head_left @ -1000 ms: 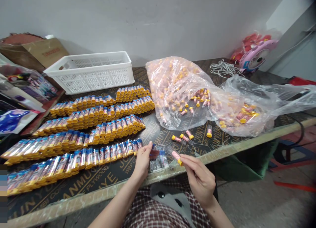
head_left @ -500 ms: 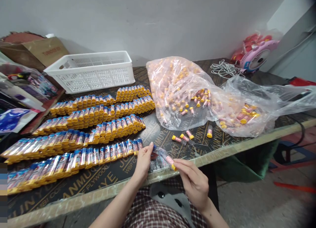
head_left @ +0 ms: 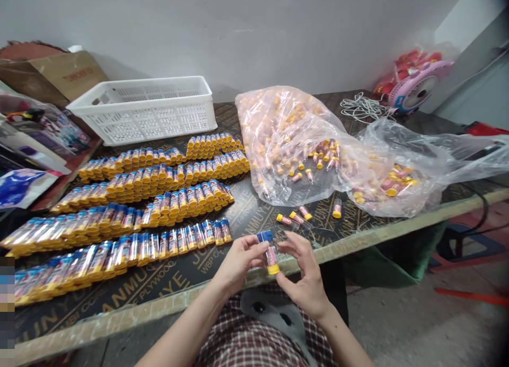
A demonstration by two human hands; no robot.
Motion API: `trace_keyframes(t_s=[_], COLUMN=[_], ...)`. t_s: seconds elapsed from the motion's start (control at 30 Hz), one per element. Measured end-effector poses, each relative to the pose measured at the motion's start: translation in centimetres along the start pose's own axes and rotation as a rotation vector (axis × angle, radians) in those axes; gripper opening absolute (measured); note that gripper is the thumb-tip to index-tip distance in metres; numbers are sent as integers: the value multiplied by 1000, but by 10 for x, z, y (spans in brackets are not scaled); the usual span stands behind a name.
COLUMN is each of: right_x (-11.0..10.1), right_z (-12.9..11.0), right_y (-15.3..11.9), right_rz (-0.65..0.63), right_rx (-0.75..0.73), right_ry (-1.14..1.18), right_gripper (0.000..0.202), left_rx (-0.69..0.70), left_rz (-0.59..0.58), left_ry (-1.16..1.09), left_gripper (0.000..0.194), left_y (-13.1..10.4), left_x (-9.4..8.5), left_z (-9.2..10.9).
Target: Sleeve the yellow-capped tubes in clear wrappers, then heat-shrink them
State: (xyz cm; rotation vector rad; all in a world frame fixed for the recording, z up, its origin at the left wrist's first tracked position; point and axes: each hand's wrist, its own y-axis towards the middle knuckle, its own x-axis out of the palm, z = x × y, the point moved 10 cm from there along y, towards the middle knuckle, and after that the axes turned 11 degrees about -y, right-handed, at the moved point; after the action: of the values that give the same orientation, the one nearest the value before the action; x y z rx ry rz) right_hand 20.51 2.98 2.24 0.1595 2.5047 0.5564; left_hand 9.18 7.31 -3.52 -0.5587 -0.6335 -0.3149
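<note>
Over the table's front edge my left hand (head_left: 242, 261) grips a small clear tube (head_left: 271, 255) near its blue top; the yellow cap points down. My right hand (head_left: 304, 274) is just right of the tube, fingers apart and curved, its thumb close to the yellow cap; whether it touches is unclear. Rows of stacked blue-and-yellow tubes (head_left: 175, 208) lie to the left. Several loose yellow-capped tubes (head_left: 297, 217) lie beyond my right hand. Behind them a clear plastic bag (head_left: 278, 128) holds many more, some at its open mouth.
A white plastic basket (head_left: 155, 118) stands at the back left, beside a cardboard box (head_left: 71, 72). At the back right are a coiled white cable (head_left: 363, 108) and a pink fan (head_left: 417, 91). The taped table edge (head_left: 369, 237) runs along the front.
The tube has turned more upright, and its blue top now sits at the end opposite the yellow cap. My right hand has opened its fingers from the yellow cap.
</note>
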Motion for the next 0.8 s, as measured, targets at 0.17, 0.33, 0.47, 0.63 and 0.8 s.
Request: trace_keyframes(t_s=[0.17,0.33,0.47,0.63,0.8], right_x=[10,13,15,14,15], right_z=[-11,-13,-6,-7,-10], right_y=[-1,-6,-7,-6,-4], right_rz=[-122,-124,-98,-68,-59], right_rx=[-88,-126,-80,-63,-74], right_ry=[25,57,97,152,175], right_gripper=[80,80,79,79,81], left_rx=[-64,-87,-73,-80,-76], left_rz=[-42,-47,-36,-20,-24], left_ry=[107,148,141,129,122], left_gripper=[37,40,38,37,35], left_y=[-8,-11,-11,-11,-11], left_x=[11,15,13,13,13], left_z=[-7,-15,-16,-16,-15])
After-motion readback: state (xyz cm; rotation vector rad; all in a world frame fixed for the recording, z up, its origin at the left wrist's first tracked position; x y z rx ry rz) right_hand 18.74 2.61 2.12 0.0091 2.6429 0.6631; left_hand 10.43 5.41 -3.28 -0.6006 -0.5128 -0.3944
